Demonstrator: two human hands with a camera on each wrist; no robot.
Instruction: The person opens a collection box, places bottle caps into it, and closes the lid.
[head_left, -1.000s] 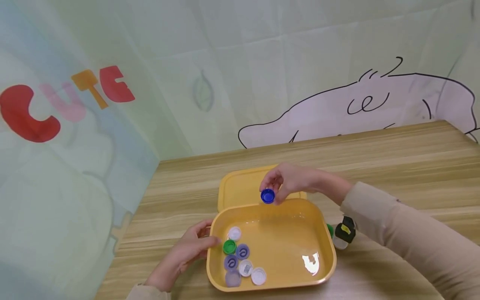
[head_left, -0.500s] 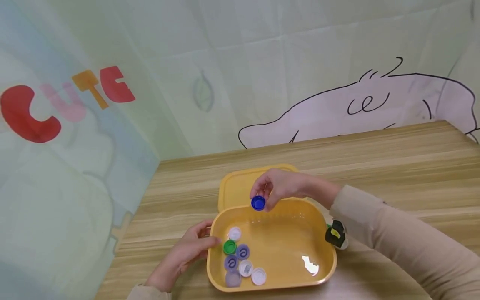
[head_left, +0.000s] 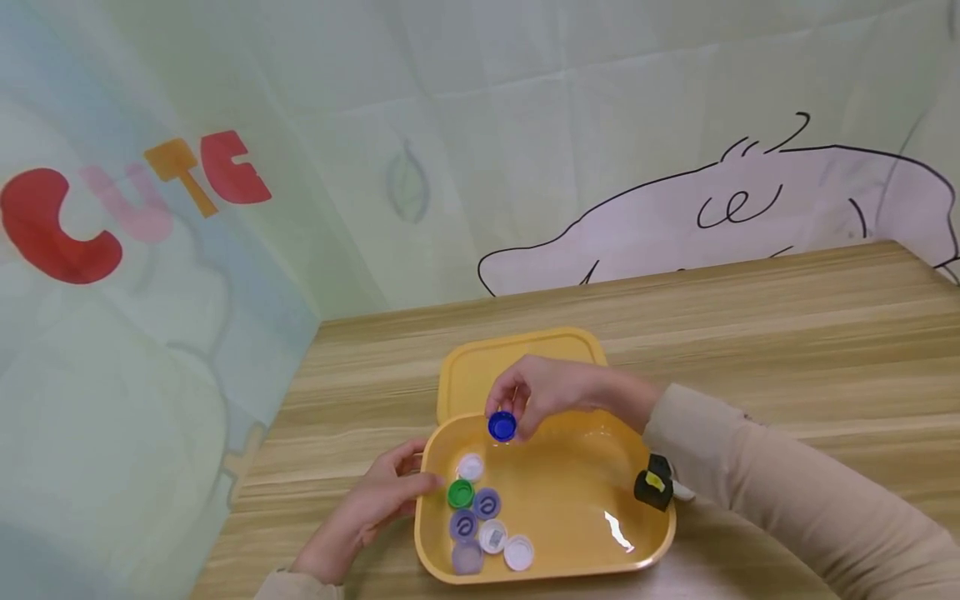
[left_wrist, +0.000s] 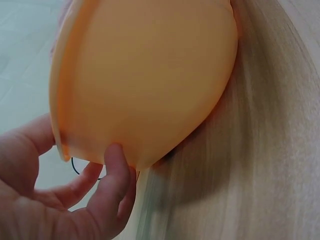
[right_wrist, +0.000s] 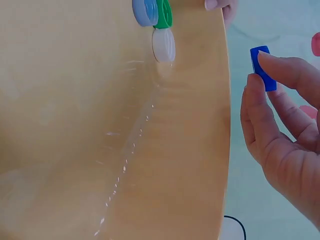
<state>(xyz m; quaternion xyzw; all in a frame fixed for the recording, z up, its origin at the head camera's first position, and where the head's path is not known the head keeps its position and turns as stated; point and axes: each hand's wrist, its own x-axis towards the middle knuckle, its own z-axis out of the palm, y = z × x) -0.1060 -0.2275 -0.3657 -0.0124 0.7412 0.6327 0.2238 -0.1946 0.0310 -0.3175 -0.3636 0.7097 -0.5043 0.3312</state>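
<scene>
My right hand (head_left: 543, 392) pinches a blue bottle cap (head_left: 502, 427) between thumb and fingertips, its hollow side toward the head camera. In the right wrist view the blue cap (right_wrist: 263, 68) is seen edge-on, beyond the box's wall. My left hand (head_left: 386, 492) holds the left rim of a yellow plastic box (head_left: 585, 568), thumb over the rim and fingers outside. At the left inside the box lie several caps: a green cap (head_left: 461, 493), a white cap (head_left: 470, 467), purple caps (head_left: 487, 503) and more white caps (head_left: 518, 552).
Behind the box lies its yellow lid (head_left: 480, 375), partly covered by the right hand. A small black device (head_left: 655, 483) on the right wrist overlaps the box's right rim. Something white (head_left: 682, 492) shows beside the box, mostly hidden by the sleeve. A printed cloth (head_left: 420, 167) hangs behind the wooden table (head_left: 787, 333).
My right hand has carried the blue cap left and toward the person, from over the lid to over the box's back left part. The left hand and the box have stayed put.
</scene>
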